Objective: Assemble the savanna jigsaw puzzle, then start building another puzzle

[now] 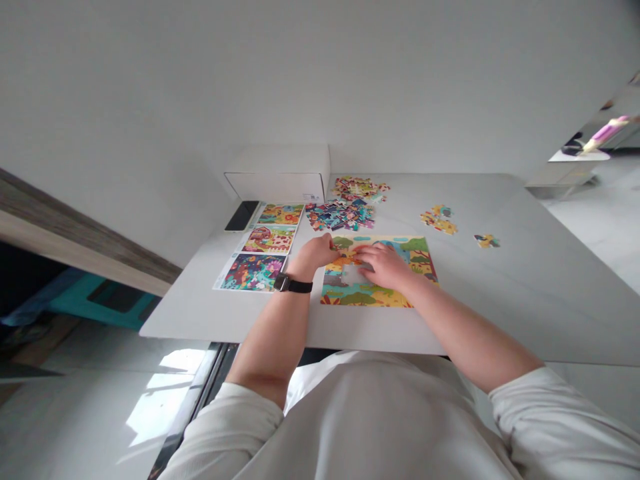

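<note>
Puzzle (370,298) lying under hands, looking mostly joined; gap (352,274) showing beside right hand (386,265), fingers spread. Left hand (317,253) resting curled, cannot tell if pinching. Loose pieces (447,227) waiting beyond right hand.

No words or numbers can be read. The white box (275,186) has 1 small label (313,197) low down on its front, close to the right corner. The label has a little dark patch that looks like a square code, with tiny gray marks next to it. They are too small and blurry to make out.
</note>
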Demonstrator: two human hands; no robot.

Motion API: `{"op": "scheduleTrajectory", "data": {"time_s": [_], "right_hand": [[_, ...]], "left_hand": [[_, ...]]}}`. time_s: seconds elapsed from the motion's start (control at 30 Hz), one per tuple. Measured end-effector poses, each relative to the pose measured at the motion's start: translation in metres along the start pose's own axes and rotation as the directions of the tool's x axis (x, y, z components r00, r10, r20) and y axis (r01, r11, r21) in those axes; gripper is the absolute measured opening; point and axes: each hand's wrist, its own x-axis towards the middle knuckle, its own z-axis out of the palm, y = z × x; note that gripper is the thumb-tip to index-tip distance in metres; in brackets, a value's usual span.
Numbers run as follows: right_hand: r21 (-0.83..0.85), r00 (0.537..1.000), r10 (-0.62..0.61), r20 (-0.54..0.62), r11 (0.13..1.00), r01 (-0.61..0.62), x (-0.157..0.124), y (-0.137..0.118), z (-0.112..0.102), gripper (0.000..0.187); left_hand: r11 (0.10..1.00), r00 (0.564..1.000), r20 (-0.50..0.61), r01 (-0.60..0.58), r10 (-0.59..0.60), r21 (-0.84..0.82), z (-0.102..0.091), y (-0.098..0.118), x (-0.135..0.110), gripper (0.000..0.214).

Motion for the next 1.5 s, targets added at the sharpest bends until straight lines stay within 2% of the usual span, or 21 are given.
{"op": "scheduleTrajectory", "data": {"time_s": [0.1,0.3,0.43,0.47,0.53,0.63,0.7,0.77,0.87,0.97,1.13,1.23,1.3,1.37,1.43,1.5], "right_hand": [[0.015,1.0,-0.018,-0.023,1.0,0.018,-0.001,0.004,0.001,0.036],[0.047,0.998,-0.033,-0.05,0.998,0.036,-0.001,0.004,0.001,0.029],[0.064,1.0,-0.027,-0.015,0.998,0.028,-0.001,0.003,0.001,0.026],[0.065,1.0,-0.025,-0.013,0.998,0.026,0.0,0.003,0.001,0.026],[0.073,0.999,-0.036,-0.027,0.997,0.038,0.0,0.004,0.001,0.025],[0.084,0.997,-0.052,-0.064,0.995,0.057,0.0,0.008,0.0,0.022],[0.098,0.995,-0.041,-0.095,0.994,0.05,-0.001,0.011,-0.003,0.02],[0.125,0.991,-0.027,-0.133,0.991,0.044,-0.003,0.014,-0.008,0.02],[0.18,0.98,-0.028,-0.198,0.982,0.065,-0.008,0.023,-0.016,0.02],[0.214,0.966,-0.002,-0.259,0.975,0.059,-0.013,0.038,-0.026,0.019],[0.24,0.944,0.172,-0.283,0.965,-0.104,-0.02,0.064,-0.043,0.019],[0.249,0.928,0.262,-0.265,0.948,-0.197,-0.025,0.078,-0.053,0.02],[0.241,0.917,0.31,-0.249,0.937,-0.251,-0.03,0.09,-0.06,0.02],[0.229,0.885,0.388,-0.256,0.914,-0.335,-0.037,0.107,-0.067,0.021],[0.227,0.807,0.516,-0.286,0.855,-0.466,-0.046,0.128,-0.074,0.025],[0.21,0.681,0.657,-0.324,0.752,-0.625,-0.056,0.15,-0.079,0.03]], "left_hand": [[1.0,0.999,-0.04,-0.016,0.017,0.02,0.002,-0.004,0.002,0.033],[1.0,0.999,-0.038,0.017,-0.017,0.0,0.002,-0.003,0.002,0.054],[1.0,0.997,-0.075,0.006,-0.006,0.01,0.006,0.0,0.003,0.05],[1.0,0.995,-0.096,-0.02,0.02,-0.002,0.007,0.0,0.004,0.049],[0.983,0.978,-0.123,-0.176,0.17,-0.043,0.009,-0.001,0.007,0.046],[0.925,0.921,-0.139,-0.375,0.364,-0.061,0.013,-0.004,0.014,0.041],[0.891,0.892,-0.107,-0.448,0.44,-0.069,0.016,-0.005,0.018,0.03],[0.88,0.882,-0.093,-0.469,0.462,-0.073,0.019,-0.006,0.02,0.026],[0.88,0.878,-0.14,-0.47,0.458,-0.068,0.02,-0.004,0.019,0.026],[0.897,0.895,-0.219,-0.422,0.389,-0.13,0.013,0.002,0.013,0.031],[0.88,0.91,-0.361,-0.332,0.204,-0.34,-0.006,0.012,0.003,0.029],[0.756,0.91,-0.389,-0.352,0.14,-0.551,-0.011,0.013,0.001,0.031],[0.596,0.924,-0.369,-0.35,0.095,-0.723,-0.012,0.012,0.002,0.034],[0.416,0.943,-0.329,-0.315,0.04,-0.853,-0.013,0.012,0.003,0.035],[0.276,0.958,-0.286,-0.275,0.003,-0.921,-0.014,0.013,0.002,0.037],[0.179,0.968,-0.249,-0.243,-0.009,-0.953,-0.015,0.014,0.001,0.038]]}}
